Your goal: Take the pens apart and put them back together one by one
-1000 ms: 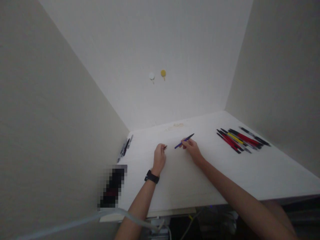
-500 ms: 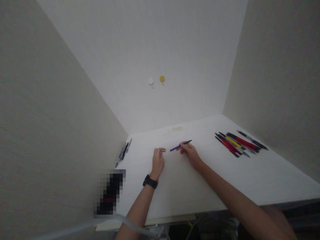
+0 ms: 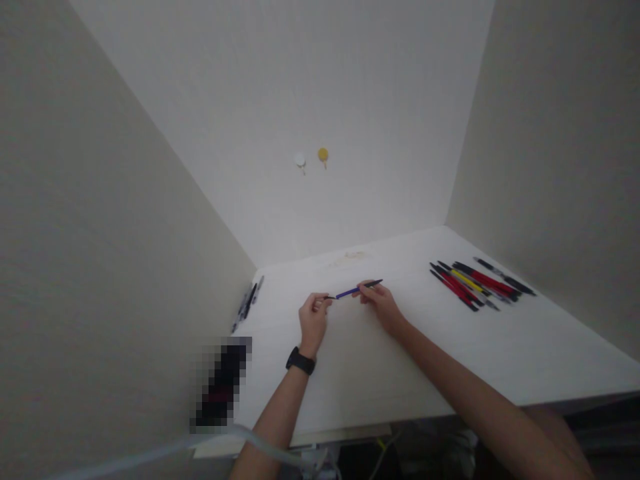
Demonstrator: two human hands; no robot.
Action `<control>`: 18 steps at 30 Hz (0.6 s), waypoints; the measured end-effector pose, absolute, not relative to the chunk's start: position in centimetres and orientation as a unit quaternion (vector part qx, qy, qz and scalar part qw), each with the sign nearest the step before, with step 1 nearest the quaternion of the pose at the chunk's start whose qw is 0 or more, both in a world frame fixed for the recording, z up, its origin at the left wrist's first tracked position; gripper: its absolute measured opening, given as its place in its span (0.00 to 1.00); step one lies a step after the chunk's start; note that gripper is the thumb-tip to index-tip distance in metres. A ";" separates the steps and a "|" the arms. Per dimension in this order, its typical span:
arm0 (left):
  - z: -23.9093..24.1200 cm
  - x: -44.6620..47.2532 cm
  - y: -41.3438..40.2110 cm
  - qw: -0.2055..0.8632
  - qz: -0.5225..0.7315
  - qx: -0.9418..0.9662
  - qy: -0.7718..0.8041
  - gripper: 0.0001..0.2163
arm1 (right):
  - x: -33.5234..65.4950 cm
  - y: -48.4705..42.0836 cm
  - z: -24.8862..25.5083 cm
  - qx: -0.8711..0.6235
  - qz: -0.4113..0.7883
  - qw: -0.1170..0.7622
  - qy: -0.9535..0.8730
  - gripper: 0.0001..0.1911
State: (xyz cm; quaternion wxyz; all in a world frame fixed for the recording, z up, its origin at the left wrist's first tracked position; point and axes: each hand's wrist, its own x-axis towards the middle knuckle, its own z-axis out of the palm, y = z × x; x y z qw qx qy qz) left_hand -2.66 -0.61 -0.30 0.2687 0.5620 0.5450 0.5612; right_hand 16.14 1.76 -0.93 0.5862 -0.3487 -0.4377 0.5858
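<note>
My right hand [image 3: 379, 303] pinches a blue pen [image 3: 356, 289] near its dark rear end and holds it just above the white table [image 3: 400, 353]. My left hand [image 3: 313, 320], with a black watch on its wrist, is closed in a pinch on a small dark piece [image 3: 329, 297] that meets the pen's front tip. Both hands are over the middle of the table.
A pile of several red, black and yellow pens [image 3: 475, 280] lies at the right back of the table. A few dark pens [image 3: 249, 300] lie along the left wall. Walls enclose the table on three sides. A pixelated dark object [image 3: 223, 383] stands at the front left corner.
My hands have come together: the pen's tip, apart from the left hand's small piece a second ago, now touches it. The pen has shifted left and lies flatter.
</note>
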 end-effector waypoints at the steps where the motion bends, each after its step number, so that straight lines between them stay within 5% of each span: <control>1: -0.2 -2.7 -0.6 0.274 0.568 0.561 0.536 0.10 | 16.1 1.8 -1.0 -0.345 0.590 0.587 -0.434 0.17; 18: -0.3 -2.5 -0.7 0.295 0.570 0.571 0.511 0.11 | 16.0 2.1 -1.6 -0.336 0.600 0.582 -0.434 0.18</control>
